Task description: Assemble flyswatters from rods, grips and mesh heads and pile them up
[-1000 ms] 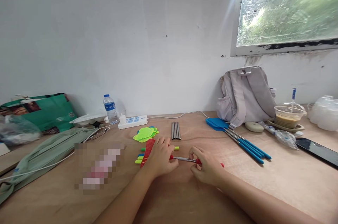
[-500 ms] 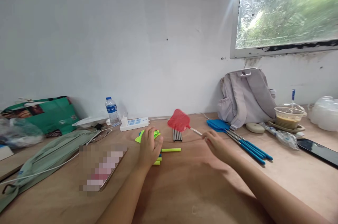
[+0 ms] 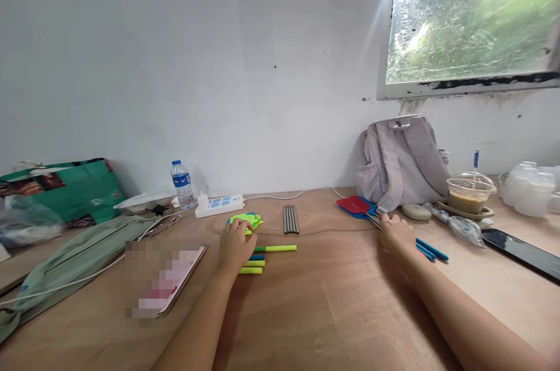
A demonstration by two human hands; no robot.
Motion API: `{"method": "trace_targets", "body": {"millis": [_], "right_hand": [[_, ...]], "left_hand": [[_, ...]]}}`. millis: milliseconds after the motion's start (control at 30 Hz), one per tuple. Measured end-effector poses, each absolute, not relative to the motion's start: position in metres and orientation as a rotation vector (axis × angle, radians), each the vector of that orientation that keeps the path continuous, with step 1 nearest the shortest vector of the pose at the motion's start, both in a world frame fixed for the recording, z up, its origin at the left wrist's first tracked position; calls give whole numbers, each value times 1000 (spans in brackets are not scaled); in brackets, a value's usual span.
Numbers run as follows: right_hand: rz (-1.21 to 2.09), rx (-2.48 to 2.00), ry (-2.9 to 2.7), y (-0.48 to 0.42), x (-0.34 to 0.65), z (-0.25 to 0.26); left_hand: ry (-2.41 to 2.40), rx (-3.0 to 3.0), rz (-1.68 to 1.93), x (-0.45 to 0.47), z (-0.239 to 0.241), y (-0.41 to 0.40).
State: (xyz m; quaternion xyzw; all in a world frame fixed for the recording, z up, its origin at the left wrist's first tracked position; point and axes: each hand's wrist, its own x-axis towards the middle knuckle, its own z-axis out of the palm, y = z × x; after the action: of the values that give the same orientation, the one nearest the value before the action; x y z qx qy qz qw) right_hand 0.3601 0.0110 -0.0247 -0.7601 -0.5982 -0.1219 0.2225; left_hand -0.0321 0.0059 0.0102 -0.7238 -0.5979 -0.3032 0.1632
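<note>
My right hand (image 3: 396, 235) is low over the pile at the right, its fingers closed round the shaft of a red fly swatter. The red swatter head (image 3: 352, 204) rests on blue swatter heads (image 3: 371, 211), and blue handles (image 3: 431, 247) stick out past my hand. Over at the left my left hand (image 3: 236, 245) is open, thumb apart, beside yellow-green swatter heads (image 3: 247, 221). It partly covers them, and I cannot tell whether it touches them. Yellow-green handles (image 3: 280, 248) and a blue handle (image 3: 259, 256) lie by its wrist. Several metal rods (image 3: 291, 220) lie side by side between my hands.
A white power strip (image 3: 219, 205) and a water bottle (image 3: 182, 184) stand near the wall. A phone (image 3: 175, 286) and a green-grey cloth bag (image 3: 83, 260) lie left. At the right are a backpack (image 3: 405, 161), a drink cup (image 3: 469, 195) and a black phone (image 3: 520, 254).
My right hand has moved right and carried the red fly swatter from mid-table onto the blue ones. My left hand has stayed near the yellow-green swatter heads.
</note>
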Motion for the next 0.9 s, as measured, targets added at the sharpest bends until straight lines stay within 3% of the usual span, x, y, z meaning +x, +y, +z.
{"method": "trace_targets", "body": {"millis": [167, 333, 533, 900], "right_hand": [[-143, -1645, -2121, 5, 303, -25], [54, -1352, -2235, 1, 220, -31], [17, -1646, -2087, 28, 181, -30], [-3, -1687, -2131, 37, 184, -32]], "left_hand": [[-1754, -2224, -799, -32, 4, 10], [-1544, -2476, -773, -5, -2, 0], [-1457, -2652, -626, 18, -10, -9], [-1502, -2658, -695, 25, -19, 0]]}}
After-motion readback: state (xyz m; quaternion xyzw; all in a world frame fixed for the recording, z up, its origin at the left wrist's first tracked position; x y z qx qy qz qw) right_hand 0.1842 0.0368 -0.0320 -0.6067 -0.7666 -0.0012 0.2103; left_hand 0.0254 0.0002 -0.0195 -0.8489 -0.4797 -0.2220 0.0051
